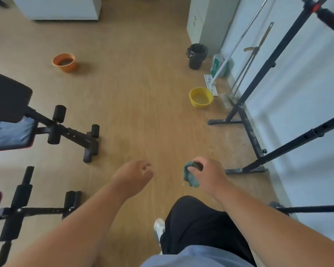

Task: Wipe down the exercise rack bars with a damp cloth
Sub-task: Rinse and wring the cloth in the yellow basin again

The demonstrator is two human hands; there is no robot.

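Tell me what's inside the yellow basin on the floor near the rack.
The yellow basin seems to hold shallow, murky water; its bottom shows through. Nothing else is visible inside, though the near wall hides part of the interior.

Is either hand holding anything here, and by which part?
The right hand grips a bunched green cloth round its upper part, the rest hanging below the fingers. The left hand holds nothing.

Head view: worn on the head, facing forward and down, wide-angle.
Near: both forearms, floor [143, 112] below.
Far: rack [258, 81] at right.
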